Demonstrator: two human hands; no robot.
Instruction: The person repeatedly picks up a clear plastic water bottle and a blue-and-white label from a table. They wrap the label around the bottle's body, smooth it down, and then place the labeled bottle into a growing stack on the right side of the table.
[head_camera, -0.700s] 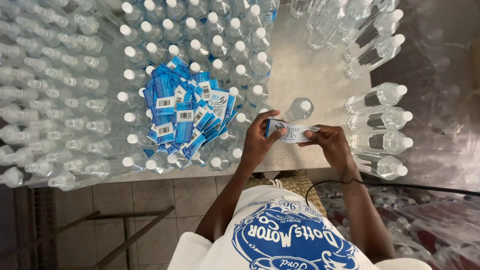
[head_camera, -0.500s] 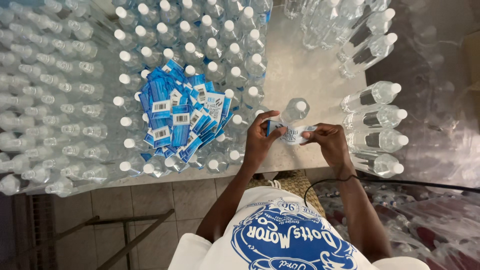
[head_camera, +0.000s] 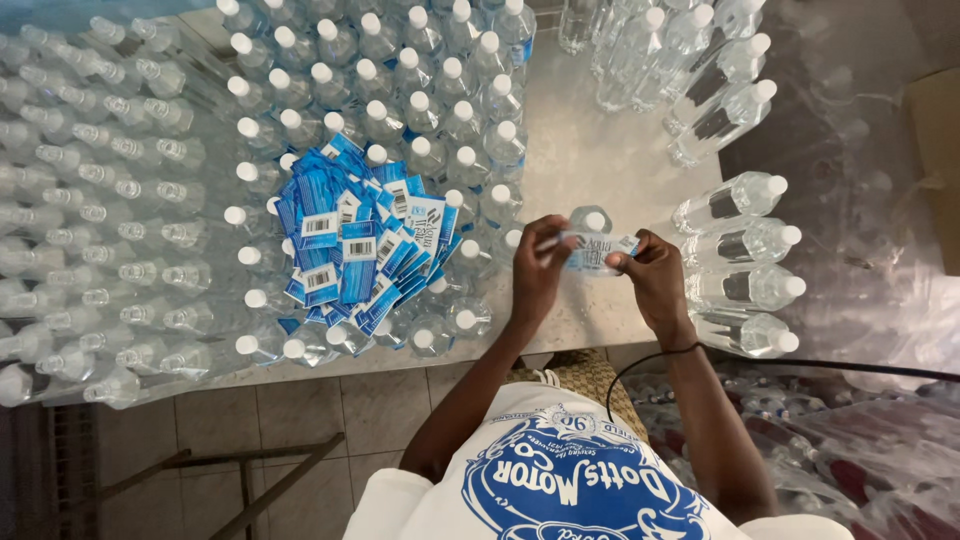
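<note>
Above the bare middle of the counter, left hand and right hand pinching the ends of a blue-and-white label against an upright clear bottle, heap of blue labels lying on capped bottles at left.

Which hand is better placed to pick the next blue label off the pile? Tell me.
Left, probably. The left hand holds its end of the label around the bottle on the side facing the pile of blue labels; the right hand is on the far side.
</note>
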